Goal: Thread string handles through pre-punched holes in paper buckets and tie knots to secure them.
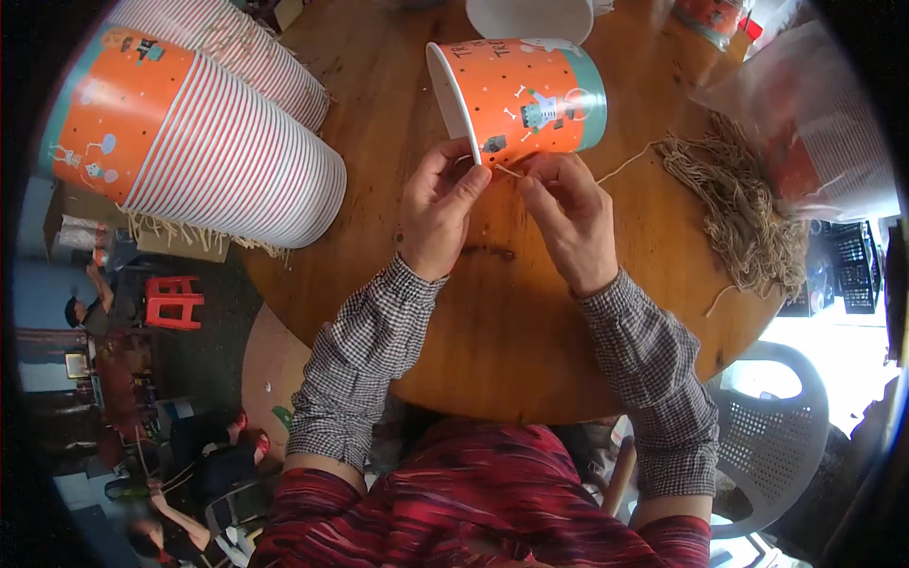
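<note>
An orange paper bucket (pixel 525 99) with a teal base band and cartoon figures lies tipped on its side above the round wooden table, its white rim toward the left. My left hand (pixel 437 210) is closed on the near part of that rim, thumb and fingers pinching it. Close by, my right hand (pixel 576 216) pinches a thin beige cord (pixel 625 171) against the bucket's near side. A short piece of the cord shows between my two hands. Its other end runs right to a loose bundle of beige cords (pixel 729 204). Any hole in the bucket's wall is hidden by my fingers.
Tall stacks of nested buckets (pixel 241 142) lean at the left, cords hanging beneath. A white container (pixel 530 17) stands at the far edge. Right are a clear plastic bag (pixel 824 123) and a grey chair (pixel 778 426). Beyond the table's left are a red stool (pixel 173 303) and people.
</note>
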`<state>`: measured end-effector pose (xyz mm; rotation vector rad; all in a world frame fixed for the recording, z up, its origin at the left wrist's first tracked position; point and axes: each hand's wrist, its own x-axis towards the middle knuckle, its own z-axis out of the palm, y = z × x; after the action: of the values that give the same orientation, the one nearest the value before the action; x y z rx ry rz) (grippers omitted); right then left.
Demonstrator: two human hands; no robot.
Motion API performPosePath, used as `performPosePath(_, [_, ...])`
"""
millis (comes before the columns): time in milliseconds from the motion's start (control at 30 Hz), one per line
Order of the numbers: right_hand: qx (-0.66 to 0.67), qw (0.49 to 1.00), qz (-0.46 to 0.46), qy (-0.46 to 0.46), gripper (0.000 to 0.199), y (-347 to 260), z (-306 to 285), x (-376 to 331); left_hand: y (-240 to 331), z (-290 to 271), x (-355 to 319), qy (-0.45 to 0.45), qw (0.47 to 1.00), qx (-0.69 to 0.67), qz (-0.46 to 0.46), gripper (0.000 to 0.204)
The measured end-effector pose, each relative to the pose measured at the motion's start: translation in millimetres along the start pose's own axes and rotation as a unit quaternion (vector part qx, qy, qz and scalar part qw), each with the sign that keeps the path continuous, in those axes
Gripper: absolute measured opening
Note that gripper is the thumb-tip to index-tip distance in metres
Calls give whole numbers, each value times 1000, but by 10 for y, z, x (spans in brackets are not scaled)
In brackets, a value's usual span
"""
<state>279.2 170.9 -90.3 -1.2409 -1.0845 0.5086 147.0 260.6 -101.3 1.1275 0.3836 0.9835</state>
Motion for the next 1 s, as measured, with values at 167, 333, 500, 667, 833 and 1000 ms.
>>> performPosePath(167, [20,1000,2,7,12,92,31,-1,-10,-5,-17,14,1000,27,4,32])
performPosePath(333, [29,999,-2,14,12,87,29,-4,-57,-32,-4,-10,997,72,28,31])
performPosePath(500, [14,1000,6,13,12,95,24,1,-62,-13,-12,-6,996,84,24,31])
performPosePath(667, [2,1000,3,9,12,73,8,4,-66,11,-13,-6,996,83,29,31])
performPosePath(833, [-6,1000,6,8,12,83,14,5,-62,-2,-21,-16,996,88,29,32])
performPosePath(1000, [-22,1000,0,9,13,93,15,11,-31,25,-32,-15,994,103,23,32])
